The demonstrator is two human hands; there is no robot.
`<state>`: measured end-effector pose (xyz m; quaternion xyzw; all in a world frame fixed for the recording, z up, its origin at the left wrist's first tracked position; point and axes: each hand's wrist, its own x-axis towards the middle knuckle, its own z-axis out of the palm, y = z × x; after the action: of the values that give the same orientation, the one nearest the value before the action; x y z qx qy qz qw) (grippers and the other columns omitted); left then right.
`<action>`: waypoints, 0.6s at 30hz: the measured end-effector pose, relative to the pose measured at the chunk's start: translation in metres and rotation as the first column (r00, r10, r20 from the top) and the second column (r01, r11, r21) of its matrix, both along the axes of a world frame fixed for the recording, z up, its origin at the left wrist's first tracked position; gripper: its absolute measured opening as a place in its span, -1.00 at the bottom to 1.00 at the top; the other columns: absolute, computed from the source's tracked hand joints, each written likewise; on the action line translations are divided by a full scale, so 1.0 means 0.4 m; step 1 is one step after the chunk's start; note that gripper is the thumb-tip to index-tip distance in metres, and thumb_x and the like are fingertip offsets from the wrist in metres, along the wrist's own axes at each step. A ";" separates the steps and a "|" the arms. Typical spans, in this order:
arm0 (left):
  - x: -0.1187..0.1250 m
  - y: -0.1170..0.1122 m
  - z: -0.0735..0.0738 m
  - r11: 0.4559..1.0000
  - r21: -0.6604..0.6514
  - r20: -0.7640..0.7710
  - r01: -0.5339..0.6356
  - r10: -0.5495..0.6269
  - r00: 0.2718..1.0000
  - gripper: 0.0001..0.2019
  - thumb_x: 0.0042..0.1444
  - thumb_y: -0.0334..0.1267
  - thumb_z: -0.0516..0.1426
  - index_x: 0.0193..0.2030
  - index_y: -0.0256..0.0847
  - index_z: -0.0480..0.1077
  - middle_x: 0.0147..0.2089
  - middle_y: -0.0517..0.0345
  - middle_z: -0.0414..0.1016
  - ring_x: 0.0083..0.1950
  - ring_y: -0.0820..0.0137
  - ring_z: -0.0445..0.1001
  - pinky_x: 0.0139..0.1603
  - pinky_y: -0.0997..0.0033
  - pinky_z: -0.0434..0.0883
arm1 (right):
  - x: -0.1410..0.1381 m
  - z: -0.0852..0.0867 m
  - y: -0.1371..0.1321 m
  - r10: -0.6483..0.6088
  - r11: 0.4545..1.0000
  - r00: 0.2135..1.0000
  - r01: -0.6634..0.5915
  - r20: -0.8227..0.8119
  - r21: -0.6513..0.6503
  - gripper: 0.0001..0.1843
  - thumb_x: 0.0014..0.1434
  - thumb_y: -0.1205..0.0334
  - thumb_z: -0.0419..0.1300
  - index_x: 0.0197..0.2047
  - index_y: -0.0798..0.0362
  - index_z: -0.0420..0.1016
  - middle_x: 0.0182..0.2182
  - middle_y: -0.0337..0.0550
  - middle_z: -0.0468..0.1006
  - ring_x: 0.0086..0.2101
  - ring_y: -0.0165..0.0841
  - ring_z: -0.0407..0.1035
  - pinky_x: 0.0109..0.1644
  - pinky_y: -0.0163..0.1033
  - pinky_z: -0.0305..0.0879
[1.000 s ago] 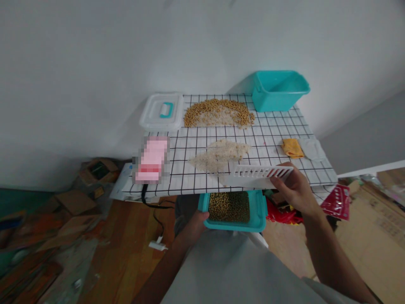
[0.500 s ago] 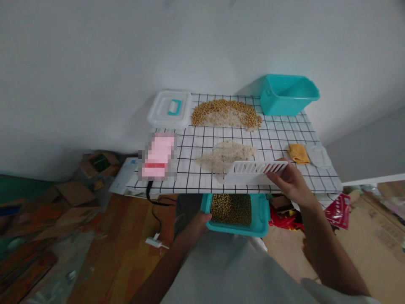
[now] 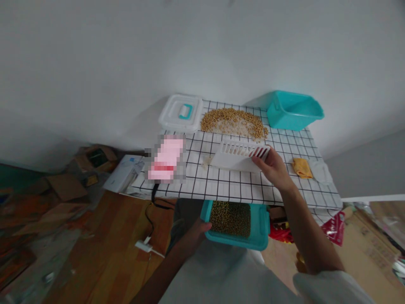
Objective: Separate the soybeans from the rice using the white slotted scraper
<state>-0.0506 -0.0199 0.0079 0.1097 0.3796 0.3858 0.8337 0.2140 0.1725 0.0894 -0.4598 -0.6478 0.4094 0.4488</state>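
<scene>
My right hand (image 3: 276,169) grips the right end of a white slotted plastic panel (image 3: 236,161), thumb on its near face. The panel stands tilted on the tabletop, its slots along the top. A little pale grain (image 3: 207,161) shows at its left end; the panel hides what lies behind it. Below the table's front edge, my left hand (image 3: 200,230) holds the left rim of a teal bin (image 3: 260,223). Yellowish and dark greenish beans (image 3: 230,219) fill its left part. Farther back on the table, tan beans (image 3: 234,114) form an arc around pale grains (image 3: 236,126).
A clear lid with a teal handle (image 3: 182,113) lies at the back left, a pixelated pink object (image 3: 167,158) before it. At the back right stands another teal bin (image 3: 295,112). A folded yellow cloth (image 3: 302,168) lies right of my right hand on the checked tablecloth (image 3: 196,183).
My right hand has pushed the panel away from the table's front edge and slightly left, over where the pale grain was spread. My left hand still holds the bin. The view has shifted slightly.
</scene>
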 end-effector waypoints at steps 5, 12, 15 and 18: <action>-0.005 0.000 -0.014 1.000 -0.021 0.007 0.008 -0.008 1.000 -0.66 0.14 -0.29 0.20 0.07 -0.20 0.53 -0.09 0.07 0.72 0.11 0.13 0.58 0.17 0.18 0.41 | 0.064 0.049 0.032 -0.076 0.996 0.995 0.078 -0.067 0.034 -0.65 0.18 0.01 0.35 -0.02 -0.12 0.42 -0.03 -0.12 0.59 -0.02 -0.15 0.48 0.15 0.03 0.42; 0.001 0.009 -0.008 1.000 0.004 0.037 0.030 -0.030 0.999 -0.69 0.03 -0.16 0.27 -0.10 -0.25 0.60 -0.18 0.00 0.73 0.08 0.04 0.61 0.17 0.08 0.43 | 0.121 0.071 0.095 0.043 0.999 0.999 -0.043 0.030 0.010 -0.62 0.16 0.00 0.36 -0.02 -0.11 0.41 -0.04 -0.11 0.59 -0.03 -0.15 0.48 0.12 0.02 0.44; 0.001 0.009 0.011 0.999 -0.011 0.030 0.030 -0.030 0.999 -0.68 0.04 -0.19 0.27 -0.06 -0.24 0.59 -0.18 0.01 0.73 0.07 0.05 0.61 0.18 0.07 0.43 | 0.123 0.062 0.095 0.070 0.997 0.995 -0.069 0.070 -0.028 -0.63 0.18 -0.02 0.34 -0.01 -0.11 0.40 -0.07 -0.11 0.59 -0.06 -0.15 0.48 0.06 0.01 0.46; -0.002 0.010 0.030 0.999 -0.024 0.011 0.032 -0.031 0.999 -0.69 0.03 -0.21 0.29 -0.07 -0.25 0.60 -0.19 0.01 0.74 0.06 0.05 0.62 0.18 0.07 0.43 | 0.121 0.061 0.091 0.083 0.996 0.994 -0.081 0.075 -0.031 -0.61 0.18 -0.03 0.34 0.00 -0.10 0.40 -0.08 -0.11 0.59 -0.06 -0.16 0.47 0.06 0.00 0.45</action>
<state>-0.0514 -0.0159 0.0199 0.1035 0.3778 0.3687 0.8430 0.2622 0.2087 0.1138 -0.4542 -0.6770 0.4186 0.4002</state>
